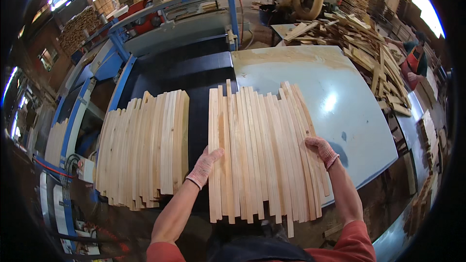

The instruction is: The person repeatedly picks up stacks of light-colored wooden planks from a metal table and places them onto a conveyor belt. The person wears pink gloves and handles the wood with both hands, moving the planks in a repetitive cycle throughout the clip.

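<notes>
Between my two gloved hands is a row of pale wooden strips (264, 150), side by side with uneven ends. My left hand (206, 165) presses the row's left edge, thumb on top. On the opposite edge my right hand (322, 151) clasps the outer strips, its fingers partly hidden. The row lies across the border of a dark conveyor belt (179, 68) and a pale metal tabletop (349, 111), and its near ends jut toward my body. To the left, a second row of wooden strips (143, 150) rests on the belt, a dark gap away from my left hand.
A blue machine frame (170, 4) spans the belt's far end. Scrap wood (369, 53) is heaped behind the tabletop at the right. Another person (414, 63) in a red apron stands at the far right. A small grey control box (86, 170) sits left of the belt.
</notes>
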The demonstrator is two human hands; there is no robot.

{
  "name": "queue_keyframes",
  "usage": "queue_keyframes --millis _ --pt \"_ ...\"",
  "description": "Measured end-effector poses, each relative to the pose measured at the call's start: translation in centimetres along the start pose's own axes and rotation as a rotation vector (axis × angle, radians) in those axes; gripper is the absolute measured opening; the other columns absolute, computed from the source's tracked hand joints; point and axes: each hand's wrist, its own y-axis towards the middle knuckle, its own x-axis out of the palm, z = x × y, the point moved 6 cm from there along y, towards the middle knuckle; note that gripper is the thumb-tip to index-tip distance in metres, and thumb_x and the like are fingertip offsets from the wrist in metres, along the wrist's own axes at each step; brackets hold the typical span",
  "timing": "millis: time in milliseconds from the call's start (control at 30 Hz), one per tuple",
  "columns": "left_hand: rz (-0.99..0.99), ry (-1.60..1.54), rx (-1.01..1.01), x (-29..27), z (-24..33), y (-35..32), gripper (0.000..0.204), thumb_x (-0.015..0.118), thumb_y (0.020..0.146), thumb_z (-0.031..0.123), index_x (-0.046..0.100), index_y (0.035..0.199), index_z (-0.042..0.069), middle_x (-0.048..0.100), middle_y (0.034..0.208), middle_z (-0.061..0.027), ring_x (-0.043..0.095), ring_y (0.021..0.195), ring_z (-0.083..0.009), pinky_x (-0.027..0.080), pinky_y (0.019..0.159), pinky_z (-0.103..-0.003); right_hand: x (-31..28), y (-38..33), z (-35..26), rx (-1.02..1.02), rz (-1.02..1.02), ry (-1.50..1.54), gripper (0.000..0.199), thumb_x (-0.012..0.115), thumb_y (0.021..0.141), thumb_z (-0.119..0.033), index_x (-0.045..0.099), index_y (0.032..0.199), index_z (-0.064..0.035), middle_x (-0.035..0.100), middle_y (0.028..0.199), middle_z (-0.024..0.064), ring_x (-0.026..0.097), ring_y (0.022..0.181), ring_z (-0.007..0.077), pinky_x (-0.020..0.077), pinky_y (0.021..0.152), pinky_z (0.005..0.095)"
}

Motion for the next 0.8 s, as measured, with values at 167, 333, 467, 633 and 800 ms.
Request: queue_keyframes --millis 167,333,467,633,800 --pt "0.042 1.252 -0.216 -2.6 6.6 0.4 0.093 0.070 0.095 0.058 0.047 0.157 -0.006 0.056 0.154 -0.0300 0.057 0.141 -0.0383 0.045 0.120 -0.046 4.4 3.7 -1.2 0.000 -0.077 -0.010 0.027 0.079 0.093 -0.020 0.072 0.110 -0.0002 0.076 0.102 0.0083 0.074 0.093 0.0200 0.0614 0.090 0.0366" --pt "0.490 1.500 0.181 -2.9 11.1 -1.3 0.082 0.073 0.092 0.056 0.058 0.147 -0.003 0.061 0.148 -0.0270 0.058 0.139 -0.0394 0.044 0.120 -0.046 11.4 5.4 -0.6 -0.035 -0.103 -0.071 0.020 0.075 0.096 -0.025 0.072 0.105 -0.0078 0.069 0.095 -0.0011 0.064 0.083 0.0117 0.0514 0.076 0.0290" --pt "0.319 1.492 0.296 0.5 9.4 -1.2 0.085 0.068 0.094 0.058 0.052 0.153 -0.001 0.050 0.158 -0.0269 0.045 0.149 -0.0407 0.036 0.125 -0.047 13.8 3.8 -1.5 0.001 -0.055 -0.182 0.042 0.075 0.096 -0.045 0.075 0.109 -0.0053 0.074 0.097 0.0037 0.071 0.092 0.0166 0.0567 0.084 0.0341" --pt "0.343 1.601 0.479 5.6 5.3 -0.4 0.081 0.064 0.098 0.055 0.049 0.159 0.004 0.039 0.169 -0.0264 0.032 0.159 -0.0404 0.020 0.133 -0.052 14.6 1.3 -6.1 -0.042 -0.008 -1.262 0.077 0.066 0.095 -0.070 0.073 0.120 0.0019 0.075 0.120 0.0217 0.074 0.109 0.0346 0.0561 0.099 0.0449" --pt "0.262 1.667 0.560 7.8 0.4 -0.5 0.079 0.056 0.103 0.056 0.043 0.164 0.009 0.035 0.173 -0.0207 0.026 0.163 -0.0394 0.010 0.134 -0.055 14.5 1.2 -5.9 -0.306 0.289 -1.372 0.097 0.066 0.091 -0.074 0.048 0.159 -0.0062 0.051 0.159 0.0237 0.057 0.138 0.0432 0.0463 0.115 0.0479"
